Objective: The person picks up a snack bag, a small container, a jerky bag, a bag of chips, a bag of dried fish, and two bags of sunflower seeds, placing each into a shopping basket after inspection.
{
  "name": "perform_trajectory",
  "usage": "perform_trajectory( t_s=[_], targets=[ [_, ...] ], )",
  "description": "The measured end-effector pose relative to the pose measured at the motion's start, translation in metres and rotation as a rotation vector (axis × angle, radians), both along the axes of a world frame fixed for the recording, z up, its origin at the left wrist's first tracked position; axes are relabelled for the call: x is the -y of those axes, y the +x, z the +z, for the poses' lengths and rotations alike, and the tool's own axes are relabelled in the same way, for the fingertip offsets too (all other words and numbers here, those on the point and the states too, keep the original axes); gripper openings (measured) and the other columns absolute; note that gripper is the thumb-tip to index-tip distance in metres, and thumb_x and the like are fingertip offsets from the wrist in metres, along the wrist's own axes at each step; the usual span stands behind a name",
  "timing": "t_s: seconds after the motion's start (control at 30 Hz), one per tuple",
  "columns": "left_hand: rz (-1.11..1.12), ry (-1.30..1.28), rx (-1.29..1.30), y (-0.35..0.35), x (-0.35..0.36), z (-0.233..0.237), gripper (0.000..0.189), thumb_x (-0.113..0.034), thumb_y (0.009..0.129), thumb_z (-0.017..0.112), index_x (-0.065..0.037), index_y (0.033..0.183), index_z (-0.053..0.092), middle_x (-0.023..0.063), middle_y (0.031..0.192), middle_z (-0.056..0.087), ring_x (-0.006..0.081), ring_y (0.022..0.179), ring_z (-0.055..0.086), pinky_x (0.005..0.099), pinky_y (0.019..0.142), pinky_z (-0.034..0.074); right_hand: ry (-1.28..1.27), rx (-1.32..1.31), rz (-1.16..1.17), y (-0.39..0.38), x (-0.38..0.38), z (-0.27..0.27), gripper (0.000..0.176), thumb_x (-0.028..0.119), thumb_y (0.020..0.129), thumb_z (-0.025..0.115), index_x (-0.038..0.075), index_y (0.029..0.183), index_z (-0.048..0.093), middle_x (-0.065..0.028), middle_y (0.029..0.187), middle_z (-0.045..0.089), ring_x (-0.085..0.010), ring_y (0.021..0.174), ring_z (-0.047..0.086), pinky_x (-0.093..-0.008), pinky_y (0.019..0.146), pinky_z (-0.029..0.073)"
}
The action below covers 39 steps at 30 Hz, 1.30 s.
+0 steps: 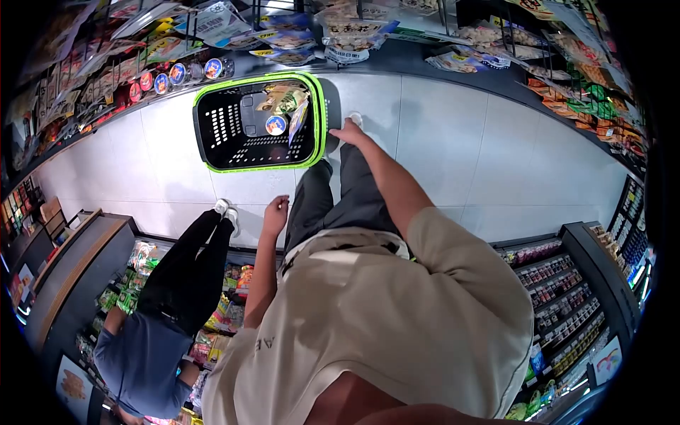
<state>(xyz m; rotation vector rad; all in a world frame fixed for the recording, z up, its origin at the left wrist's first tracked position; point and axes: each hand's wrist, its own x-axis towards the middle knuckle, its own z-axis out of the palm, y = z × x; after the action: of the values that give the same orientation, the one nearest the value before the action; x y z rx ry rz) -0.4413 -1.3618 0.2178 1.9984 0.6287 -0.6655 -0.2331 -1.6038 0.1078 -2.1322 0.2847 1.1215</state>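
From the left, another person in a dark blue top stands by low racks of snacks, black trousers stretched toward white shoes. Above, along the front shelf, a row of lidded jars sits under hanging bags. Just this side of those is the basket, black with bright green edging, ahead of the wearer and covering part of the legs. In its right half lie a round tub, some pale packets and a blue-edged bag leaning by the right wall. Below the basket, apart from it, hangs the left hand, fingers loosely curled; I can't tell whether they meet the palm or hide anything. Next along, the right hand is just beside the basket's right edge, thumb held apart from the fingers, over a pale shoe; whether the thumb touches the edge I can't tell. Farther right run pale floor tiles, then shelves of small goods and, higher up, orange and green packets
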Motion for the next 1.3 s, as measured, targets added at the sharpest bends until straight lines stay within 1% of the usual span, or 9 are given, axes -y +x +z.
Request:
perform_trajectory(
  t_s=[0.5, 0.6, 0.77, 0.83, 0.9, 1.03, 1.17, 1.23, 1.3],
  targets=[
    [0.282, -0.077, -0.322, -0.142, -0.048, -0.034, 0.022, -0.012, 0.081, 0.047, 0.0, 0.097, 0.055, 0.0053, 0.073, 0.057, 0.0086, 0.063, 0.049, 0.0231, 0.058, 0.041, 0.191, -0.066, -0.287, -0.003, -0.049, -0.077, 0.074, 0.041, 0.064, 0.067, -0.007, 0.113, 0.039, -0.0225, 0.112, 0.046, -0.0305, 0.103, 0.047, -0.0326, 0.086, 0.038],
    [0.245, -0.041, -0.303, -0.16, -0.051, -0.042, 0.022, -0.011, 0.08, 0.046, 0.0, 0.096, 0.055, 0.008, 0.075, 0.059, 0.0124, 0.066, 0.053, 0.0253, 0.061, 0.042, 0.429, 0.029, -0.419, -0.036, -0.067, -0.195, 0.054, 0.03, 0.067, 0.065, -0.001, 0.107, 0.046, -0.0178, 0.097, 0.056, -0.0301, 0.09, 0.054, -0.0345, 0.077, 0.042],
    [0.101, 0.103, -0.145, -0.133, -0.043, -0.042, 0.02, -0.008, 0.078, 0.047, -0.001, 0.095, 0.056, 0.0148, 0.079, 0.059, 0.0233, 0.071, 0.057, 0.0303, 0.064, 0.044, -0.041, 0.288, -0.248, -0.04, -0.083, -0.124, 0.033, 0.023, 0.065, 0.062, 0.0, 0.088, 0.052, -0.0211, 0.086, 0.057, -0.0346, 0.082, 0.055, -0.0391, 0.073, 0.044],
    [0.047, 0.151, -0.059, -0.097, -0.036, -0.041, 0.026, -0.006, 0.076, 0.047, -0.002, 0.101, 0.052, 0.0154, 0.085, 0.058, 0.0255, 0.075, 0.056, 0.0313, 0.065, 0.044, 0.07, 0.187, -0.325, -0.043, -0.096, -0.077, 0.028, 0.018, 0.069, 0.061, 0.002, 0.089, 0.049, -0.017, 0.081, 0.058, -0.0308, 0.076, 0.058, -0.0367, 0.067, 0.046],
    [0.006, 0.151, 0.076, -0.05, -0.027, -0.037, 0.039, -0.006, 0.073, 0.049, -0.002, 0.112, 0.044, 0.017, 0.093, 0.056, 0.0262, 0.078, 0.055, 0.0316, 0.066, 0.043, 0.604, -0.135, -0.668, -0.056, -0.119, -0.066, 0.023, 0.009, 0.072, 0.057, 0.004, 0.091, 0.046, -0.0101, 0.078, 0.056, -0.0232, 0.069, 0.058, -0.0318, 0.06, 0.046],
    [-0.16, 0.342, 0.5, 0.031, -0.016, -0.082, 0.059, -0.01, 0.068, 0.056, 0.0, 0.121, 0.031, 0.0236, 0.107, 0.048, 0.0324, 0.092, 0.052, 0.0347, 0.075, 0.043, 0.86, -0.156, -0.526, -0.066, -0.164, -0.017, 0.036, 0.005, 0.071, 0.056, 0.001, 0.103, 0.04, -0.0097, 0.086, 0.053, -0.016, 0.08, 0.053, -0.0299, 0.067, 0.043],
    [-0.065, 0.14, 0.164, 0.076, -0.022, -0.12, 0.04, -0.019, 0.072, 0.058, 0.001, 0.105, 0.045, 0.0186, 0.088, 0.058, 0.0319, 0.079, 0.057, 0.0368, 0.069, 0.044, 0.741, -0.144, -0.345, -0.063, -0.162, 0.029, 0.042, 0.007, 0.072, 0.054, 0.0, 0.109, 0.038, -0.0122, 0.092, 0.054, -0.0197, 0.081, 0.053, -0.0312, 0.065, 0.042],
    [-0.028, -0.043, 0.044, 0.08, -0.033, -0.132, 0.032, -0.02, 0.075, 0.056, 0.001, 0.098, 0.05, 0.0154, 0.084, 0.058, 0.0258, 0.073, 0.057, 0.0344, 0.066, 0.044, 0.594, 0.142, 0.085, -0.059, -0.121, 0.058, 0.032, 0.016, 0.076, 0.052, 0.0, 0.104, 0.045, -0.0129, 0.092, 0.053, -0.0191, 0.073, 0.055, -0.0318, 0.059, 0.043],
    [0.039, -0.01, -0.022, 0.079, -0.041, -0.142, 0.028, -0.019, 0.076, 0.055, 0.001, 0.096, 0.051, 0.0135, 0.081, 0.058, 0.022, 0.069, 0.055, 0.0327, 0.064, 0.043, 0.461, 0.507, -0.004, -0.085, -0.082, 0.028, 0.025, 0.017, 0.076, 0.052, 0.001, 0.095, 0.05, -0.013, 0.088, 0.056, -0.0231, 0.074, 0.056, -0.0329, 0.061, 0.044]
  ],
)
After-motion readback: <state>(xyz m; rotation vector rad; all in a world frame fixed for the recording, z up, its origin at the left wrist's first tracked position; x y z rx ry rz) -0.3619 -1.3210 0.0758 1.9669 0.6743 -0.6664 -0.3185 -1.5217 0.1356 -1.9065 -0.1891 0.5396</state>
